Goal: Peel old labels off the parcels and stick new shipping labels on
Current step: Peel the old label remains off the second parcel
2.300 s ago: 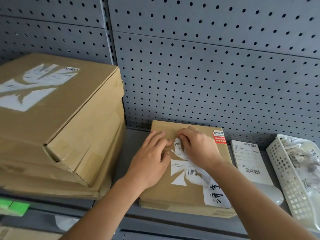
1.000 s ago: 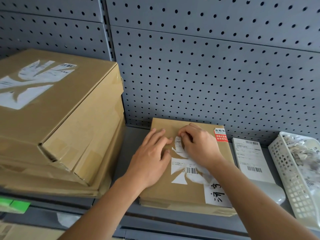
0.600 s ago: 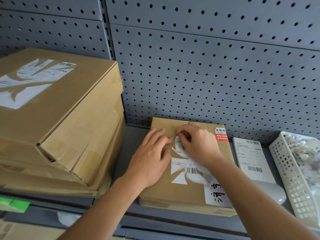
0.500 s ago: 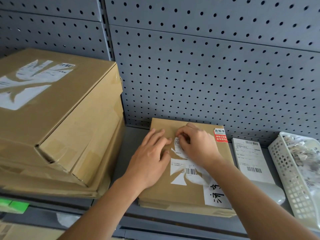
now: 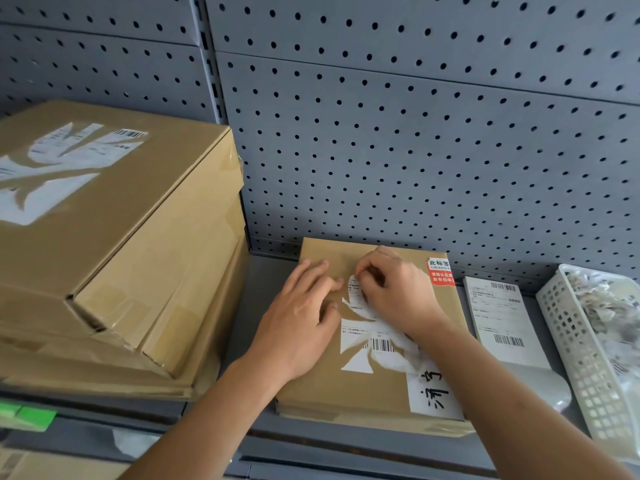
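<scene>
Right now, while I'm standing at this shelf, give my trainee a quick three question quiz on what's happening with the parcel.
1. True or false: the left hand lies flat on the small parcel.
2. What lies just right of that parcel? A scissors, B a fresh label sheet, C a tape roll.
3. Fill in: the right hand picks at the torn ___.
Key: 1 true; 2 B; 3 old label.

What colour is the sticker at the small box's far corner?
The sticker is red with a white top; head view.
</scene>
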The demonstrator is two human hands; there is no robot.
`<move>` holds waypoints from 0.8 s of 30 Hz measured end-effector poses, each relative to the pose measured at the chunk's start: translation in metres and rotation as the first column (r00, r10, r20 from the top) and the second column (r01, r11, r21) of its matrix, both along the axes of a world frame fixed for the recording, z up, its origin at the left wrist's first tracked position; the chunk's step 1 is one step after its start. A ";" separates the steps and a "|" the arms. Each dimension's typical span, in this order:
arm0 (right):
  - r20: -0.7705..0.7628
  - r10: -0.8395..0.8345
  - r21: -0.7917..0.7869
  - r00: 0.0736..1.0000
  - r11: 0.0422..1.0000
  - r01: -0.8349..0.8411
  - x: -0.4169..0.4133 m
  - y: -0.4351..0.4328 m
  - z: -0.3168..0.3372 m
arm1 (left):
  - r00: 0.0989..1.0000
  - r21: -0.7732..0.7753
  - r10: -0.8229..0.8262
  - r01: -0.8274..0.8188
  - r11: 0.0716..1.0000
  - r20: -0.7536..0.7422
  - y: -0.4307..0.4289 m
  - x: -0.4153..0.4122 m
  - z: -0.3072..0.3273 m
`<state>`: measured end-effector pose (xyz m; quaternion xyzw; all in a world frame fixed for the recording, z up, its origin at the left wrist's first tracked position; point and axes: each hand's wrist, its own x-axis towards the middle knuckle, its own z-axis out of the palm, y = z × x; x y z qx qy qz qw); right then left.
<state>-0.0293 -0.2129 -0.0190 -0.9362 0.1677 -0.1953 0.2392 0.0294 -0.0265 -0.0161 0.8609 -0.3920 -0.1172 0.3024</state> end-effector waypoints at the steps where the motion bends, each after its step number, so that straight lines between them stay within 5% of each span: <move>1: 0.014 0.003 0.015 1.000 1.000 -0.003 0.000 -0.001 0.000 | 1.000 -0.001 -0.001 0.001 1.000 -0.002 0.000 0.000 0.000; 11: 0.023 0.066 -0.015 0.998 0.998 -0.066 -0.002 -0.003 0.003 | 1.000 0.001 -0.006 0.006 1.000 -0.008 0.001 0.000 0.000; 24: -0.120 0.196 -0.365 0.973 0.903 -0.226 0.005 -0.006 0.003 | 1.000 -0.001 -0.001 0.001 1.000 0.001 0.000 0.001 0.000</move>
